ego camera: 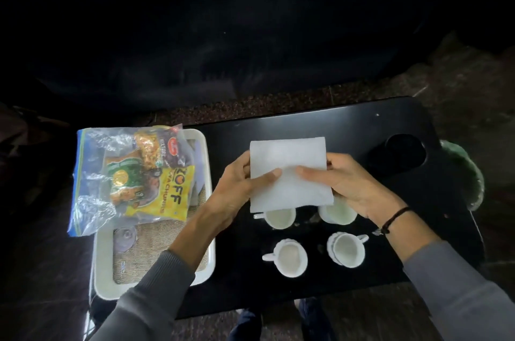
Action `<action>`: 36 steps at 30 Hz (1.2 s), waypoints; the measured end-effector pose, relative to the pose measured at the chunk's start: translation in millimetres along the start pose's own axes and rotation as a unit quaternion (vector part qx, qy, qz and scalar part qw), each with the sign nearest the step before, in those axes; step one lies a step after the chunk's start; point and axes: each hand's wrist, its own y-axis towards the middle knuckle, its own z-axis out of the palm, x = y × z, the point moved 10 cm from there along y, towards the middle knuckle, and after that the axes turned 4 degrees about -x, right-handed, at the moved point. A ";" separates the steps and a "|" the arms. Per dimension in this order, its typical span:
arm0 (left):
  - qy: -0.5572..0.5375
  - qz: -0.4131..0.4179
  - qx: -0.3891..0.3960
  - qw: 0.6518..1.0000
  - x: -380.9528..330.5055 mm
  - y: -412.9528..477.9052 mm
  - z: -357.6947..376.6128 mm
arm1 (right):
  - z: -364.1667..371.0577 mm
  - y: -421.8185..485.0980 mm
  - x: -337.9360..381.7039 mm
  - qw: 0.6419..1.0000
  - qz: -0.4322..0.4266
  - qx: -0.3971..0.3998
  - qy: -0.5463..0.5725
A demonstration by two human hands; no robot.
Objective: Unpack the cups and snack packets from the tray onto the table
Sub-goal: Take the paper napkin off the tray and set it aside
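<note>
We see a flat black counter (348, 128) with a round recess (398, 155) near its right end. Four white ceramic cups (289, 257) stand on it in two rows. A white rectangular plastic tray (103, 271) sits at its left end.

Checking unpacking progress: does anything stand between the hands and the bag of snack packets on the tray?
Nothing visible lies between the left hand and the bag of snack packets on the tray. However, it and the right hand both hold a white napkin above the far cups, so neither is free.
</note>
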 end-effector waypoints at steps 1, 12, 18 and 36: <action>0.012 -0.002 0.005 1.000 -0.4 3.5 11.3 | -13.5 -2.4 -2.1 1.000 0.003 -0.014 0.011; 0.087 -0.054 -0.016 0.995 18.5 45.0 118.5 | -179.1 -42.4 -2.5 0.970 -0.027 -0.242 -0.017; 0.106 -0.063 -0.006 0.992 23.3 62.5 170.4 | -260.0 -69.2 36.6 0.913 -0.067 -0.361 -0.181; 0.135 -0.083 -0.034 0.987 41.1 86.4 189.2 | -262.4 1.7 24.6 0.866 -0.006 -0.284 -0.411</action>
